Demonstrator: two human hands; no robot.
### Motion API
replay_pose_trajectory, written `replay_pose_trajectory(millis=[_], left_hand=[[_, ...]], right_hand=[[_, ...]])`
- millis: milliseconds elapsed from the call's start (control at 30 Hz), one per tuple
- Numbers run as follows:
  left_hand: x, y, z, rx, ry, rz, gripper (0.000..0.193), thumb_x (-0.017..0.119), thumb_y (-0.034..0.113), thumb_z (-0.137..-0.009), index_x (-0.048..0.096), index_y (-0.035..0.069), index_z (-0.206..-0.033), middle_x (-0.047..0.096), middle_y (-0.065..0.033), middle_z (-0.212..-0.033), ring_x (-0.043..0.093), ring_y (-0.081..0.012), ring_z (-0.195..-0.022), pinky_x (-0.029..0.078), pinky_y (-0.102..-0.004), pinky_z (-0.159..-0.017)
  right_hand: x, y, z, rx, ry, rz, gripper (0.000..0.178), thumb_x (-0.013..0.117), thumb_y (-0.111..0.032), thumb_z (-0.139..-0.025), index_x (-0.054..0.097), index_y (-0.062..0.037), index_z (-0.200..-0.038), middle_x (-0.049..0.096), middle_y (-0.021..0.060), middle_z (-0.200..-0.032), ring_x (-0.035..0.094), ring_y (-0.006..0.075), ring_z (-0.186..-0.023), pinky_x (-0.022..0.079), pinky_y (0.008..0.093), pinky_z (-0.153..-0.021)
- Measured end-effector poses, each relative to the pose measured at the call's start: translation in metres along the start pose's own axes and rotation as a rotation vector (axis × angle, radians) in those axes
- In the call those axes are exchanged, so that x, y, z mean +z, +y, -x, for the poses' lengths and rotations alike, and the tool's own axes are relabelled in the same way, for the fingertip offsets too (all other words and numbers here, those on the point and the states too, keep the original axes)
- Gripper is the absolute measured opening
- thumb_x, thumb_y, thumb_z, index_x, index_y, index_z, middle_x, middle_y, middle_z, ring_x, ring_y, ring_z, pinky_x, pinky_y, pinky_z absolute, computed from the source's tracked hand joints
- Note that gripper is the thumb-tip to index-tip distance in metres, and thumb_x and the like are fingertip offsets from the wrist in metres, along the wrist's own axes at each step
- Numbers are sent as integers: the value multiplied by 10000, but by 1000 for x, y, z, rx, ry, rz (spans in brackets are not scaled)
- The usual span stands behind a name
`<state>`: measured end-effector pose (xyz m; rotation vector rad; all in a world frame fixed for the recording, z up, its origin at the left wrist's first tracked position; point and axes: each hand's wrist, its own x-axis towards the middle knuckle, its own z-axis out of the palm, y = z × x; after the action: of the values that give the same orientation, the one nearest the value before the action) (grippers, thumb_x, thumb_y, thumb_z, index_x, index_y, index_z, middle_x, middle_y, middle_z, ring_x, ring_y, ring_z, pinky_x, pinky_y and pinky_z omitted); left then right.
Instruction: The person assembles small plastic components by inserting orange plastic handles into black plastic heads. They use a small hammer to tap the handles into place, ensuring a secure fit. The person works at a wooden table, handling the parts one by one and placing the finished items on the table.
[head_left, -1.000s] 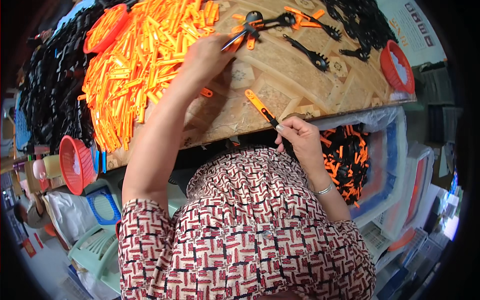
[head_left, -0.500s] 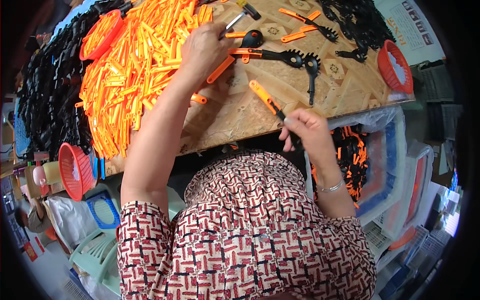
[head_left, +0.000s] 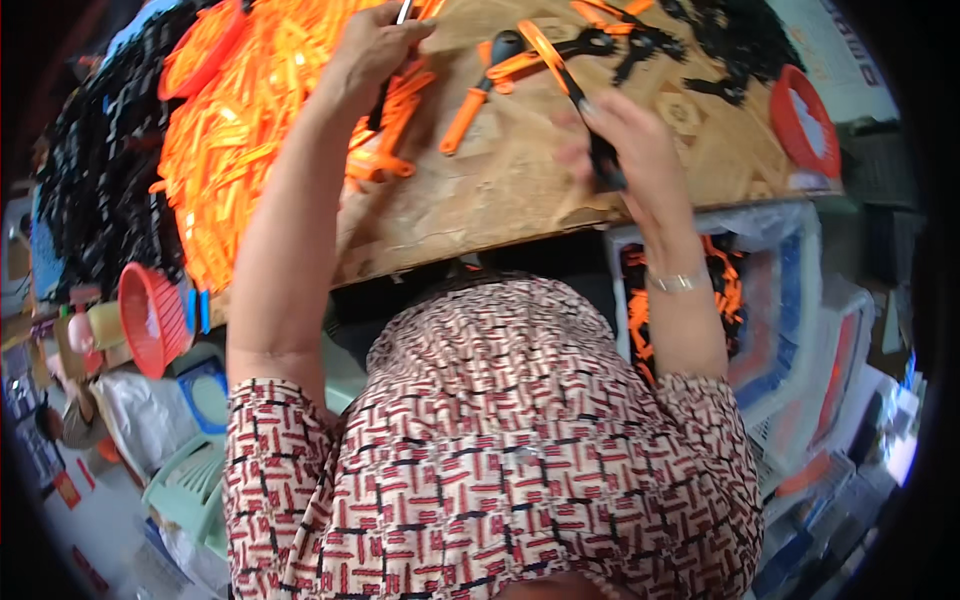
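One black utensil (head_left: pixel 577 92) with an orange handle was in the right hand (head_left: pixel 638 135), raised above the patterned table (head_left: pixel 500 195)
From where I stood, the right grip was narrow: fingers blurred but closed about the utensil's black part, its dark lower end showing by the palm, the orange handle slanting up and leftward. The left hand (head_left: pixel 368 52) was curled tight round a metal-shafted tool (head_left: pixel 403 12), whose top ran out of view, beside a heap of orange handles (head_left: pixel 240 130). Between the hands, a slanted orange strip (head_left: pixel 462 122) lay near a rounded black head (head_left: pixel 507 46). Black pieces (head_left: pixel 100 180) were piled far left; a red basket (head_left: pixel 785 120) stood at the table's right end
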<state>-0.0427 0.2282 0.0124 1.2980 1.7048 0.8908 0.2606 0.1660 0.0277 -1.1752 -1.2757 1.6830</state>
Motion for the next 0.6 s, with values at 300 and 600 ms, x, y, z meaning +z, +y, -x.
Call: replay_pose_trajectory(millis=[300,600], left_hand=[[29,37,149,45,-319,527,529,653,185,-930,481,52,-1413,647,-74,-903,506,-48,-527,337,-169,-419],[53,-6,158,48,-270,514,476,747,220,-897,619,14,-1307,604,29,-892,555,-54,-708,402,-185,-566]], right_hand=[[30,61,101,262,-171,-235,223,541,-129,-1027,552,27,-1185,697,128,-895,691,158,-685,532,246,-576],[37,77,100,236,-168,-223,208,530,-112,-1026,559,33,-1172,689,127,-870,689,152,-681,542,251,-567]])
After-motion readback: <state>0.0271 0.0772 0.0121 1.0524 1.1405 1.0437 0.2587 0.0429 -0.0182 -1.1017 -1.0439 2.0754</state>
